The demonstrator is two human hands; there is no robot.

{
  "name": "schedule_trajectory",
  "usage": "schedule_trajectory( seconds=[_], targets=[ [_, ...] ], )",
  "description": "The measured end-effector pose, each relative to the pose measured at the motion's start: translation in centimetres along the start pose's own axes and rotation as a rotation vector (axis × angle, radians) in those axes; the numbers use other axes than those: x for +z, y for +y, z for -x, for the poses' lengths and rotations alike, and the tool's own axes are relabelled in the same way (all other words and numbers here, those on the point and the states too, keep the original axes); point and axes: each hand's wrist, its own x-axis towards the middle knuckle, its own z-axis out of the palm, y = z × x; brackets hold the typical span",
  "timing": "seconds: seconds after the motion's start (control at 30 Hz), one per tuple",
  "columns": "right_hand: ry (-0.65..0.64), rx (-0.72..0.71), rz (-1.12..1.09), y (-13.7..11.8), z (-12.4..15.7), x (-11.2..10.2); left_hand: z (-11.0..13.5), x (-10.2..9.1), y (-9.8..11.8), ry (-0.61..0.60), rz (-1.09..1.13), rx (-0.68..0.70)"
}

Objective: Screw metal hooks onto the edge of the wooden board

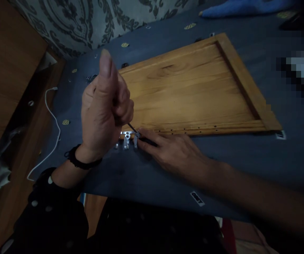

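Note:
My left hand (pixel 105 102) is closed with its thumb up, around a screwdriver whose handle is hidden in the fist. The thin dark screwdriver shaft (pixel 132 127) slants down from it to a small metal hook rail (pixel 126 135) on the near edge of a framed wooden panel (pixel 189 84). Several silver hooks hang from the rail over that edge. My right hand (pixel 173 150) pinches the rail's right end close to the screwdriver tip. Small dark holes dot the panel's edge to the right of the rail.
Under the panel lies a dark blue patterned cloth (pixel 157 187). A white cable (pixel 58 123) curves along its left side, beside a wooden ledge (pixel 35 141). Blue fabric (pixel 242 7) is at the far right, and a patterned wall covering (pixel 69 21) rises behind.

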Motion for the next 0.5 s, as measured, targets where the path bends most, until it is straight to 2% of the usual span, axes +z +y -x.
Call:
schedule_trajectory(
  seconds=[0.2, 0.5],
  targets=[
    [-0.009, 0.002, 0.005, 0.02, -0.01, 0.04, 0.10, 0.02, -0.48, 0.034, -0.041, 0.020],
    [-0.019, 0.007, 0.015, -0.10, 0.01, -0.09, 0.19, 0.05, -0.67, 0.015, 0.014, 0.015]
  ],
)
